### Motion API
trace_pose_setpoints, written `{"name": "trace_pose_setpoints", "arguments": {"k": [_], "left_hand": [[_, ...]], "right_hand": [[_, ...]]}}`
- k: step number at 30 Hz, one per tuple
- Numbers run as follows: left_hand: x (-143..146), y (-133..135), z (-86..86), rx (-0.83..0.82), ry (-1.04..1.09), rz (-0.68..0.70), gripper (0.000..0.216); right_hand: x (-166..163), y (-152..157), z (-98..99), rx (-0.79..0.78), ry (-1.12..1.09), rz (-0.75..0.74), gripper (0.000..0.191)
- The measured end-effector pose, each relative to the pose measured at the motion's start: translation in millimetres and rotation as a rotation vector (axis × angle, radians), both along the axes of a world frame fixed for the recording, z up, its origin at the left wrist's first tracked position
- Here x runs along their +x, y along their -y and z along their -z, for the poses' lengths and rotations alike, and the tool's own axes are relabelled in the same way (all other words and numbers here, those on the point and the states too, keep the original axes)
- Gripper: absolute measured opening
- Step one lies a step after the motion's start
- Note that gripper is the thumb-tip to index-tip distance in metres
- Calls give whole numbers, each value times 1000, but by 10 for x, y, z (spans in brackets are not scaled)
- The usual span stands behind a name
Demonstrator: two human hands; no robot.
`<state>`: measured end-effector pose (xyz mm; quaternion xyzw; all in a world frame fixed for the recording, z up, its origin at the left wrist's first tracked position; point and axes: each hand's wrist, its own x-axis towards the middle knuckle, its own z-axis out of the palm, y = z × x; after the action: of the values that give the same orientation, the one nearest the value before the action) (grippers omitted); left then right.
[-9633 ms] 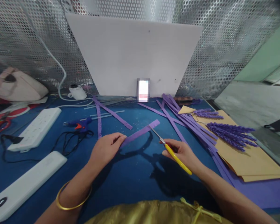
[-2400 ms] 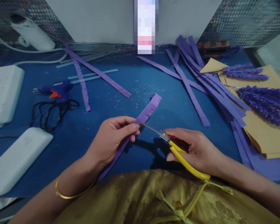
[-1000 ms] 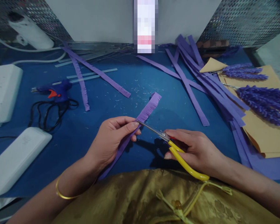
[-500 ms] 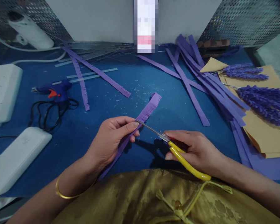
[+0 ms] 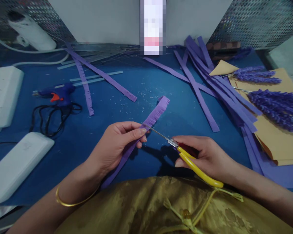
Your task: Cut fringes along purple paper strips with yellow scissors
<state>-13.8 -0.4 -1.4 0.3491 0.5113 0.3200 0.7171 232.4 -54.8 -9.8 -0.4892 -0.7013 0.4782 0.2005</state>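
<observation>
Between the thumb and fingers of my left hand (image 5: 125,138) is a purple paper strip (image 5: 156,112). Its far end is cut into a fine fringe and curls at the tip; the uncut part runs down toward my lap. My right hand (image 5: 205,156) is closed around the yellow handles of a pair of scissors (image 5: 189,157). The scissors' thin blades point left and meet the strip's edge just beyond my left fingertips. Whether the blades are parted at the tip is hard to make out.
Purple strips (image 5: 197,91) lie at the right, beside lavender-like sprigs (image 5: 275,107) on tan paper (image 5: 271,143). Left are a blue glue gun (image 5: 61,92) with a black cord, clear glue sticks (image 5: 95,77), two fringed strips (image 5: 104,76) and a white box (image 5: 21,165). Small scraps dot the blue table (image 5: 107,107).
The scissors and my right hand have shifted very slightly to the right. The strip and my left hand have barely moved.
</observation>
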Motion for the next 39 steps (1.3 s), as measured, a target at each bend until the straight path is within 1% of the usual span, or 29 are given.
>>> {"name": "trace_pose_setpoints", "arguments": {"k": [5, 8, 15, 19, 23, 31, 39], "left_hand": [[3, 20, 10, 56, -27, -41, 5], [1, 21, 6, 85, -44, -72, 5], [25, 32, 12, 90, -48, -35, 4], [33, 52, 20, 77, -49, -37, 5], [26, 60, 26, 70, -48, -42, 4], [14, 61, 49, 85, -50, -44, 5], [21, 48, 41, 51, -7, -43, 4]], "right_hand": [[-4, 6, -14, 128, 95, 17, 50], [-2, 3, -26, 172, 141, -5, 50], [0, 7, -21, 146, 139, -20, 51], [-3, 16, -3, 132, 120, -9, 53], [-3, 19, 9, 159, 119, -11, 56], [3, 14, -9, 173, 111, -39, 52], [8, 14, 14, 222, 104, -50, 51]]}}
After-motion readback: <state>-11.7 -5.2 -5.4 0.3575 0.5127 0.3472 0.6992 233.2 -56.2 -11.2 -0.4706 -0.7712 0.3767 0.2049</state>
